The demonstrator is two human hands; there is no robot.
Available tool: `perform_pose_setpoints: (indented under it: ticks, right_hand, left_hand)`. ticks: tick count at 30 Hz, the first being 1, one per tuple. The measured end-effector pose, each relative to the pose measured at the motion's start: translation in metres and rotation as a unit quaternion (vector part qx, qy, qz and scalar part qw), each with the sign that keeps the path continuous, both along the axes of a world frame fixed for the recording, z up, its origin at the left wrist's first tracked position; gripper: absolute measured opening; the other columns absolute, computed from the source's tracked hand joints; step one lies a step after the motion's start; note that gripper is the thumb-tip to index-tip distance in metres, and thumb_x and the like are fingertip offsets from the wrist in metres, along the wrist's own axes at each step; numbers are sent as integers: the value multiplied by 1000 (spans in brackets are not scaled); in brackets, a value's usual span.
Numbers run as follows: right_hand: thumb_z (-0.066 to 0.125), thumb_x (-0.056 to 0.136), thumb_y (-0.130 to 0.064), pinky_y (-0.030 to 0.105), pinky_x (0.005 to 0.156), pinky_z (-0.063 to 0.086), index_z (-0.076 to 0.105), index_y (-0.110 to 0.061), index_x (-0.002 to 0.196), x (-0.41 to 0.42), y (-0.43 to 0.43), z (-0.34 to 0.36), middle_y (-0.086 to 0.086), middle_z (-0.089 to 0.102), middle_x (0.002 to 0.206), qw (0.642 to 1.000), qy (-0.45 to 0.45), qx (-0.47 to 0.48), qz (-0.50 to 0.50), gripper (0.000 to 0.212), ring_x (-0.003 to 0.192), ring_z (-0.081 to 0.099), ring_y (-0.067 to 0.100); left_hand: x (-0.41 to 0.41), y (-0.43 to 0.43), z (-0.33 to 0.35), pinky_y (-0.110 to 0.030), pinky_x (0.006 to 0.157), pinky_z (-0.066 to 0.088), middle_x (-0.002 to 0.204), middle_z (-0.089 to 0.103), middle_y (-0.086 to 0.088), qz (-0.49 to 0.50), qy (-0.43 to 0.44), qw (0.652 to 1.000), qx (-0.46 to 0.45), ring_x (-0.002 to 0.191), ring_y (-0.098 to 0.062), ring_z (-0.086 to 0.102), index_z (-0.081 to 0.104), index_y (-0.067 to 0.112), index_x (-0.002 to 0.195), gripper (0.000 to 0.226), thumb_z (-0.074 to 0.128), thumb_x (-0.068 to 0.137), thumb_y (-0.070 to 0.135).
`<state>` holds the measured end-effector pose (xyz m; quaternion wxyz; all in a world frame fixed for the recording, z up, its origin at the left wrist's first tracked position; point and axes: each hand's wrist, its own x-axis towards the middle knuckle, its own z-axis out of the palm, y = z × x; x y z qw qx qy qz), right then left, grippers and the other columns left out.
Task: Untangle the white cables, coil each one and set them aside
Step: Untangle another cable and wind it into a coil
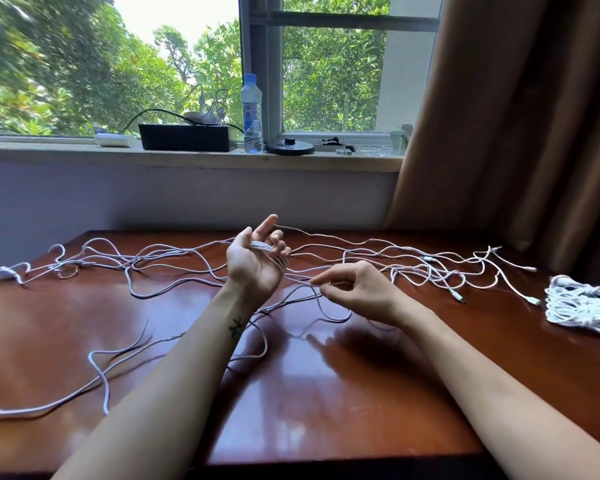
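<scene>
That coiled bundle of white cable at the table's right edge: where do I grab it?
Probably across the middle of the coil, from above, closing round all the loops. It lies flat on the table as a loose, long bundle, so grabbing one end or strand would likely unravel it.

Tangled white cables (174, 261) are strewn across the desk's (326, 393) far half; several turns are wound round the left grip (257, 265); a coiled bundle (582, 306) is laid at the right edge.
</scene>
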<state>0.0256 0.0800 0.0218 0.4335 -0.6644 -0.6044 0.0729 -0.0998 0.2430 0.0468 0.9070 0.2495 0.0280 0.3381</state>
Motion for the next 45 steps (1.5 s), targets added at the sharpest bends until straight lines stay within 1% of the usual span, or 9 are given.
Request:
perform_pose_setpoints:
  ticks: [2, 8, 11, 15, 22, 27, 30, 38, 45]
  right_hand:
    - [64, 92, 0, 14, 72, 48, 79, -11, 106, -1, -2, 3, -6, 76, 89, 1000, 17, -3, 1, 23, 75, 64, -4]
    - [66, 94, -9, 32, 54, 27, 78, -24, 102, 5, -4, 3, 6, 48, 58, 999, 25, 38, -21, 20, 51, 33, 16]
    - [69, 93, -9, 30, 49, 34, 76, -22, 103, 5, -5, 5, 14, 56, 64, 999, 16, 42, -15, 19, 46, 40, 15]
    - [80, 86, -23, 22, 63, 44, 78, -26, 97, 10, -2, 5, -10, 69, 75, 987, -97, 71, -106, 12, 55, 52, 2]
    - [75, 79, -61, 29, 64, 41, 73, -31, 79, 12, -4, 8, -16, 54, 60, 938, -229, 57, -254, 30, 66, 56, 9]
    - [74, 92, -32, 37, 64, 53, 73, -22, 94, 10, -5, 9, -15, 53, 84, 951, -236, 161, -120, 10, 68, 54, 7]
    - [67, 98, -20, 37, 65, 53, 73, -15, 101, 6, -2, 9, -6, 54, 89, 940, -254, 205, -98, 8, 71, 55, 12]
    - [71, 88, -54, 33, 59, 53, 75, -26, 91, 10, -10, 12, -9, 69, 80, 907, -251, 262, -213, 29, 66, 63, 9]
    - [70, 92, -47, 36, 63, 53, 75, -23, 92, 9, -5, 12, -7, 68, 83, 907, -256, 271, -195, 24, 73, 66, 14]
  left_hand:
    - [2, -3, -1, -26, 58, 36, 68, 47, -4, 21, 45, 998, 37, 56, -13, 37, 61, 8, 114, 41, 27, 105, 30]
    - [11, -11, -5, -26, 63, 42, 72, 45, -3, 114, 128, 973, 155, 52, -9, 43, 60, 10, 125, 41, 28, 109, 31]
    - [13, -11, -6, -28, 67, 47, 71, 47, -2, 133, 140, 966, 173, 54, -8, 44, 64, 11, 119, 36, 33, 108, 26]
    - [11, -8, -6, -28, 67, 52, 70, 43, -2, 111, 141, 970, 164, 51, -9, 40, 60, 8, 123, 35, 33, 107, 24]
    - [14, -9, -8, -32, 70, 54, 71, 48, -4, 155, 164, 952, 208, 59, -13, 44, 60, 7, 124, 33, 36, 108, 22]
    - [14, -14, -9, -34, 64, 59, 73, 49, -7, 123, 179, 941, 257, 54, -13, 51, 56, 7, 128, 34, 33, 110, 26]
    - [11, -19, -10, -32, 61, 53, 73, 51, -8, 75, 196, 935, 287, 55, -14, 50, 60, 6, 116, 38, 31, 110, 29]
    - [10, -26, -10, -25, 51, 44, 70, 58, -10, 20, 210, 906, 367, 54, -19, 53, 67, 2, 97, 52, 27, 110, 33]
    - [5, -31, -14, -23, 48, 19, 59, 40, -8, -79, 189, 872, 444, 44, -14, 30, 69, 6, 93, 65, 22, 108, 47]
